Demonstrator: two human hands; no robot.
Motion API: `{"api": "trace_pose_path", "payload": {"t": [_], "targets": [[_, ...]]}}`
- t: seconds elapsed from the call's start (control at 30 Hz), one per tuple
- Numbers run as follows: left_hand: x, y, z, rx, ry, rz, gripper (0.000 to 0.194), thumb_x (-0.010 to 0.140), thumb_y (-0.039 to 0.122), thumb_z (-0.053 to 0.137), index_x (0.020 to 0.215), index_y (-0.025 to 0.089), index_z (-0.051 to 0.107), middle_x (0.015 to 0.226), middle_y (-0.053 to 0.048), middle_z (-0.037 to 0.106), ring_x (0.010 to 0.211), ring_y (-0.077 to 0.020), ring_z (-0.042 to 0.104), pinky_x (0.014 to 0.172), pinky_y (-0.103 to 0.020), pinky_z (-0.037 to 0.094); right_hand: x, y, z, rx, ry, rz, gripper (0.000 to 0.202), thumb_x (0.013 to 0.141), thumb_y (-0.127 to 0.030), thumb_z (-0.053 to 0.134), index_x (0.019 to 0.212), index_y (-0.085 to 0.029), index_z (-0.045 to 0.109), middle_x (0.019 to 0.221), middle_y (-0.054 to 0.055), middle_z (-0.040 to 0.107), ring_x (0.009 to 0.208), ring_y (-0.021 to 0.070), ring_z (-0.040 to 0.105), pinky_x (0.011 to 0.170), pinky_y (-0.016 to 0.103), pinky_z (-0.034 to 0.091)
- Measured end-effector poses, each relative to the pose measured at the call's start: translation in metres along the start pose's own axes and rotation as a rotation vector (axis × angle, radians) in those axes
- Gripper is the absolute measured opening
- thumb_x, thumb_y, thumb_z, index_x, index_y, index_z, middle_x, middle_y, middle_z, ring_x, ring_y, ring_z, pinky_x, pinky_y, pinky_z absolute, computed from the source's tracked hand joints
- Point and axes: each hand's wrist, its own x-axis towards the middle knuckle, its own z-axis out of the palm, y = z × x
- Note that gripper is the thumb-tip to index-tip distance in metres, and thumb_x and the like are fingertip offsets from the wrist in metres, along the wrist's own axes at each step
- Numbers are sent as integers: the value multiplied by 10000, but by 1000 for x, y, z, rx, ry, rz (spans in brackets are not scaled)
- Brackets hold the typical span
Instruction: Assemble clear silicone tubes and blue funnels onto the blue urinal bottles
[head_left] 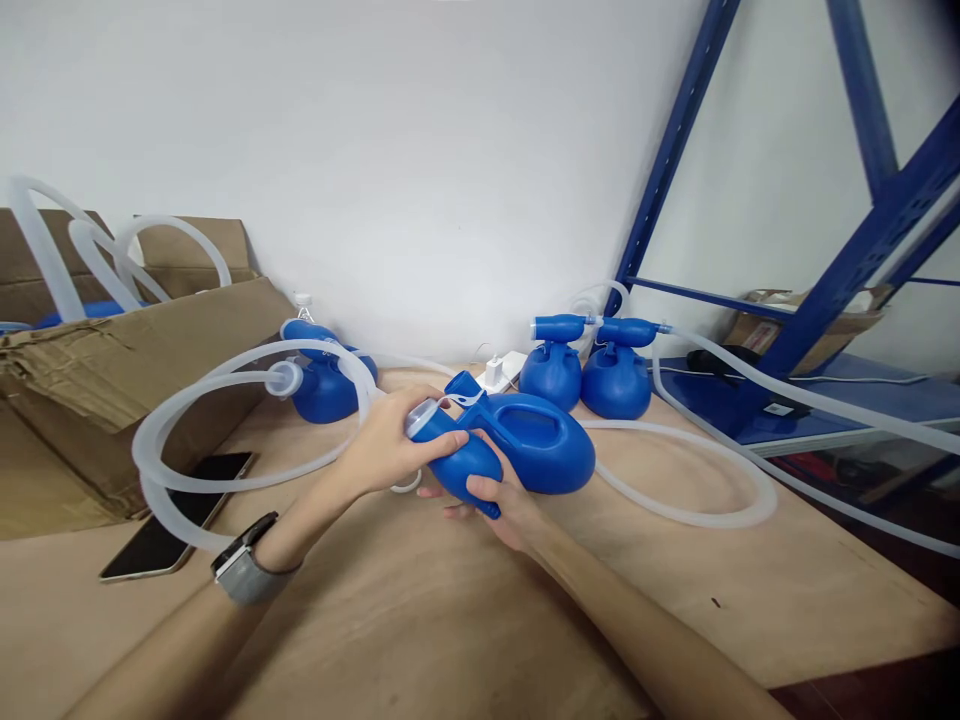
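My left hand [390, 435] is closed round the upper end of a blue tapered plastic funnel [466, 472], by its clear collar [421, 415]. My right hand [506, 495] grips the lower, narrow end of the same funnel. Right behind it lies a blue plastic bottle [559, 465] with a loop handle, tipped on its side. A blue cap [463, 384] on a white strap sits at this bottle's neck. Whether the funnel touches the bottle, I cannot tell. Some of my fingers are hidden behind the funnel.
Left stands a cardboard box [150, 340] with hoses sticking out. Beside it are a phone [180, 515], a coiled clear hose [161, 450] and a blue bottle [326, 390]. Two more blue bottles [551, 375] stand back right, near a charger [493, 372] and a blue metal rack [667, 140].
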Motion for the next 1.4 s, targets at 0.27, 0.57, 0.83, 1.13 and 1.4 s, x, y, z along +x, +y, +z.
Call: {"api": "trace_pose_path", "payload": {"t": [0.27, 0.57, 0.83, 1.13, 1.4], "targets": [[-16, 12, 27, -249, 87, -54, 438, 888, 415, 652, 1290, 241, 653, 1273, -76, 720, 1148, -313, 684, 966, -453, 562, -2, 7, -10, -142, 118, -159, 1017, 587, -364, 934, 1431, -258, 377, 1098, 80, 703, 769, 271, 761, 599, 378, 606], [-19, 11, 35, -334, 82, -57, 538, 902, 452, 650, 1398, 247, 599, 1483, -92, 589, 1336, -333, 569, 1100, -486, 486, -2, 8, -11, -100, 134, -185, 868, 618, -324, 871, 1379, -244, 463, 1067, 63, 737, 700, 240, 745, 598, 350, 565], [3, -12, -9, -783, -193, -324, 809, 946, 758, 224, 1395, 196, 594, 1382, -146, 668, 1247, -330, 643, 988, -464, 543, 11, 13, -20, 76, 44, -43, 1026, 610, -342, 800, 1509, -192, 330, 964, 96, 762, 697, 272, 731, 572, 320, 489], [-4, -15, 5, -645, -97, -287, 588, 989, 642, 334, 1134, 202, 696, 1142, -96, 747, 1118, -291, 677, 946, -421, 541, 7, 20, -13, 64, -50, 42, 954, 602, -402, 780, 1458, -145, 447, 1001, 145, 764, 617, 235, 695, 517, 291, 449], [-4, -12, 7, -478, -231, -226, 373, 939, 535, 545, 1066, 246, 743, 1215, -44, 732, 1156, -282, 650, 1014, -387, 516, 4, 11, -12, -110, -70, 40, 967, 602, -333, 881, 1470, -252, 462, 1056, 86, 746, 798, 260, 750, 630, 301, 516]]}}
